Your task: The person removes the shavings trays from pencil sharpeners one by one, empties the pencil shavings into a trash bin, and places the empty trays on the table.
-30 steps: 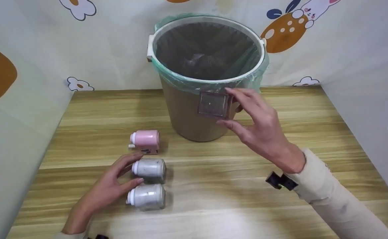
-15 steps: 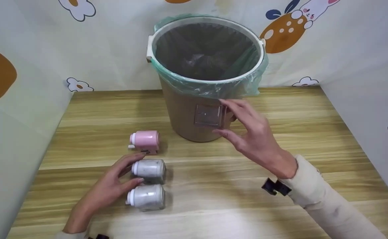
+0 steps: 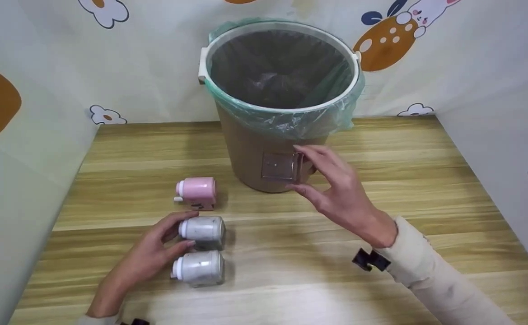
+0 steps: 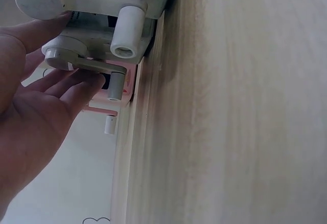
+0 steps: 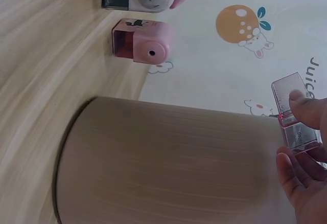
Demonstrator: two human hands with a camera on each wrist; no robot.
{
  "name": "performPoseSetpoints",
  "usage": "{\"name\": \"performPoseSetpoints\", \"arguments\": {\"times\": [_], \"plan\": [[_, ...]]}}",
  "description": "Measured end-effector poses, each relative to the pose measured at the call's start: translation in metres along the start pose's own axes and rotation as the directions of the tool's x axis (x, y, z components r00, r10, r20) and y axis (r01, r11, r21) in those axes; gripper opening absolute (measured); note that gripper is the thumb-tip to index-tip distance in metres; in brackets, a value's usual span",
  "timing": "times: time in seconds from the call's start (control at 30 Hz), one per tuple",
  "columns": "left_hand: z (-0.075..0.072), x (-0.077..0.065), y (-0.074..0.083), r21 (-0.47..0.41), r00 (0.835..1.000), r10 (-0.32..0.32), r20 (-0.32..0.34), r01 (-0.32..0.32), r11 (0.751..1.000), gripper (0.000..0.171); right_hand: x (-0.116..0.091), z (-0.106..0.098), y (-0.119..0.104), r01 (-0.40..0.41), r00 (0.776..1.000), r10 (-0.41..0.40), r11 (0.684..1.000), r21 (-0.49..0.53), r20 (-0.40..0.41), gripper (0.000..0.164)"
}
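Three hand-crank pencil sharpeners stand in a row on the left in the head view: a pink sharpener (image 3: 200,188) farthest, a middle grey sharpener (image 3: 205,229), and a near grey sharpener (image 3: 203,266). My left hand (image 3: 148,255) holds the middle one, thumb and fingers on either side of its crank end (image 4: 61,55). My right hand (image 3: 343,192) pinches a see-through, pinkish shavings drawer (image 3: 276,166) between thumb and fingers, in front of the bin. In the right wrist view, the drawer (image 5: 286,98) looks clear, and the pink sharpener's base (image 5: 122,44) has an open hollow.
A large brown bin (image 3: 248,149) with a green plastic liner (image 3: 291,124) stands at the back of the wooden table (image 3: 381,289). Its mouth faces up. Printed cloth walls (image 3: 146,85) enclose the back and both sides.
My right hand has moved down and slightly left with the drawer, from just below the bin's rim to its lower front. The left hand and sharpeners look unmoved.
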State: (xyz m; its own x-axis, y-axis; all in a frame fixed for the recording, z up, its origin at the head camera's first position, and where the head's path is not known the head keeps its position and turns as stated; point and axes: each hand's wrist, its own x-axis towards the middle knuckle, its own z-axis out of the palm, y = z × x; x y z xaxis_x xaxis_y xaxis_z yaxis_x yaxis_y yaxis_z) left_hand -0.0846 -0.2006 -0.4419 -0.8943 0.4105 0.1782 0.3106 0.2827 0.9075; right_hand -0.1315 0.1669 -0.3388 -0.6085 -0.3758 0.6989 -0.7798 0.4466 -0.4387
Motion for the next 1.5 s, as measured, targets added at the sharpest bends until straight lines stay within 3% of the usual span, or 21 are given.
{"name": "performPoseSetpoints", "arguments": {"times": [0.17,0.67,1.5], "plan": [[0.000,0.000,-0.001,-0.036,0.999,-0.044,0.011,0.044,0.998,0.052,-0.005,0.005,0.003,-0.001,1.000,0.001,1.000,-0.010,-0.009,0.063],[0.001,-0.001,0.001,-0.113,0.996,-0.084,0.038,0.088,0.990,0.055,-0.016,0.016,0.008,-0.034,0.999,0.033,0.999,0.032,0.029,0.062],[0.002,-0.002,0.002,-0.088,0.989,-0.140,0.042,0.144,0.986,0.055,-0.034,0.030,0.020,-0.140,0.990,0.138,0.989,0.039,0.042,0.057]]}}
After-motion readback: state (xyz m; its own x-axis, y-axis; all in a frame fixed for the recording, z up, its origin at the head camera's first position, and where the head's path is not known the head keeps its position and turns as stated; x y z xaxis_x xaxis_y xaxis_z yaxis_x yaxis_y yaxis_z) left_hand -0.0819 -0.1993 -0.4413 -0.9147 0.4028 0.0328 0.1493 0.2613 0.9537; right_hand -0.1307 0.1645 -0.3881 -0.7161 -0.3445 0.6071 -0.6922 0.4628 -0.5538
